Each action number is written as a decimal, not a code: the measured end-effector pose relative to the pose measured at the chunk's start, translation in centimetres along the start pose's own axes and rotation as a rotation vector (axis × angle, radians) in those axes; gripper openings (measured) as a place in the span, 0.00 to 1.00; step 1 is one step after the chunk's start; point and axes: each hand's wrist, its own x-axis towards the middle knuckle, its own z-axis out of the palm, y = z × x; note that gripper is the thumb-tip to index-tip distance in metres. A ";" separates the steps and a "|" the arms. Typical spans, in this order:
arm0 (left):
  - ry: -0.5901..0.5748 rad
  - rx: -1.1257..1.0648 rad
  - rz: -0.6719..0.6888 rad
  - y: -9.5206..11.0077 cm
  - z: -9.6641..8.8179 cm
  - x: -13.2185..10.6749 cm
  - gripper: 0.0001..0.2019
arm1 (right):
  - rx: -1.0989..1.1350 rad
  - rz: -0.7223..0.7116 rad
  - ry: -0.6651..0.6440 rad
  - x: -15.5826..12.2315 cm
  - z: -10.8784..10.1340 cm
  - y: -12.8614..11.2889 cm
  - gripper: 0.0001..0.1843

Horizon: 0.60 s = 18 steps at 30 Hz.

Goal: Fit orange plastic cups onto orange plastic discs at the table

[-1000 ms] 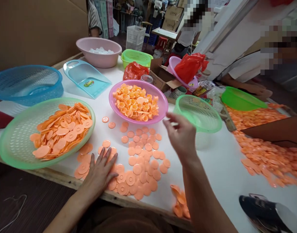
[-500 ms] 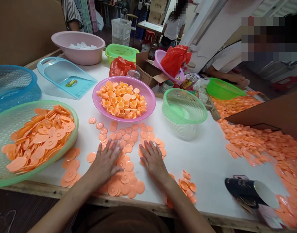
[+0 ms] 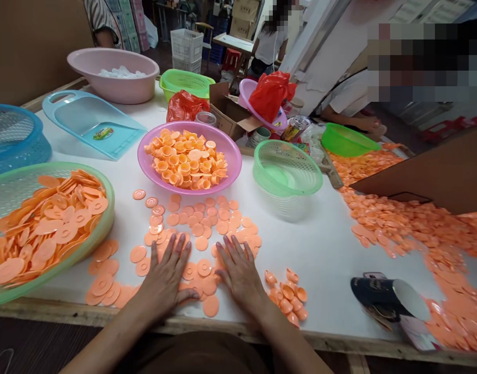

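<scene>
Left hand (image 3: 164, 278) and right hand (image 3: 240, 278) lay spread flat, palms down, on orange suction cups (image 3: 201, 244) strewn across a white table (image 3: 324, 249), near a pink bowl (image 3: 233, 153) heaped with more. Neither hand pinched anything. A green basket (image 3: 109, 208) of cups sat farther left.

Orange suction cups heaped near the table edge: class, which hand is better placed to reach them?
Probably the right hand: it lies flat just beside the heap, with the left hand farther off.
</scene>
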 end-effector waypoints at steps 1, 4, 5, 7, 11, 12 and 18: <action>-0.008 0.015 -0.023 -0.3 -0.3 -0.8 0.54 | 0.011 -0.029 -0.013 -0.4 -0.1 -0.3 0.34; -0.029 0.040 -0.061 -0.7 -1.2 -2.5 0.53 | 0.024 -0.057 -0.035 -1.1 0.1 -1.0 0.35; -0.036 0.040 -0.039 -0.6 -1.5 -2.7 0.52 | 0.020 -0.037 -0.029 -1.1 0.1 -1.1 0.34; -0.057 0.022 0.070 -0.1 -1.7 -2.8 0.49 | 0.015 0.003 0.000 -1.1 0.0 -1.0 0.31; -0.075 -0.018 0.181 0.6 -1.3 -2.7 0.47 | 0.093 -0.036 0.026 -1.7 -1.0 -1.0 0.25; -0.070 -0.019 0.153 0.6 -1.2 -2.8 0.48 | 0.115 -0.046 0.025 -2.0 -1.3 -1.1 0.23; -0.067 -0.087 0.182 1.5 -1.6 -4.4 0.45 | 0.288 0.049 0.132 -2.0 -2.0 -2.4 0.14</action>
